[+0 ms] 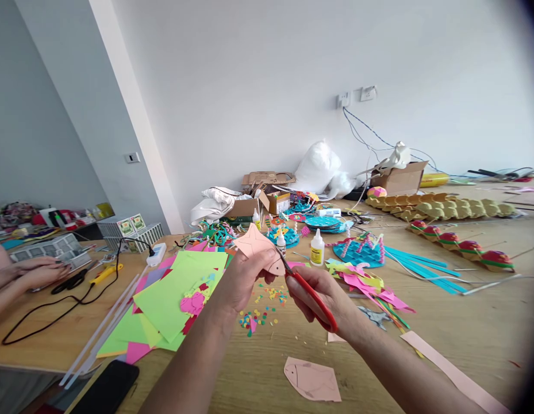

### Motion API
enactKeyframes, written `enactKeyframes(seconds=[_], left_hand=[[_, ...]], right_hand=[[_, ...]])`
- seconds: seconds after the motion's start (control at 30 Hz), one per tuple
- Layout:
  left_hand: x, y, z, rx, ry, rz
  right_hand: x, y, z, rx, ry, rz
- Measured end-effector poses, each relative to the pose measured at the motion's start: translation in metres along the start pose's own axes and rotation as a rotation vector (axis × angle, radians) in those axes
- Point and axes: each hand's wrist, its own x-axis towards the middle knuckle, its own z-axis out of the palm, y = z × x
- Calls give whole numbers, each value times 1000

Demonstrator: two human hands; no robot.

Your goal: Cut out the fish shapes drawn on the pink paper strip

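Between thumb and fingers, my left hand [248, 270] grips a pink paper fish [252, 241] with drawn lines, its tail end pointing up. My right hand [318, 293] is closed round the red handles of a pair of scissors [315, 303]. The dark blades meet the paper's right edge, close to the fish's head. On the table below lies another pink piece with a fish drawn on it [313, 379]. A small pink offcut shows partly under my right hand. Loose paper dots [258, 317] are scattered under my hands.
Green and pink paper sheets [163, 299] lie left, near a black phone [105, 386]. White glue bottles [317, 248] stand ahead. Blue paper strips [426, 267] and egg-carton pieces [465, 208] lie right. Another person's hands [38, 271] are at the far left.
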Motion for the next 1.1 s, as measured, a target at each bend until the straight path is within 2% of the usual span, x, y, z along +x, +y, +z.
enactKeyframes(seconds=[0.53,0.93,1.1], left_hand=[[2,5,-6,-41,-22,-58],[1,4,-11,-43,-67,-51],[2,2,-16,-41,-13,-28]], right_hand=[[-1,3,-1,-19,-36,14],[-1,-2,0,-65,7,27],[0,-4,2,-61,8,40]])
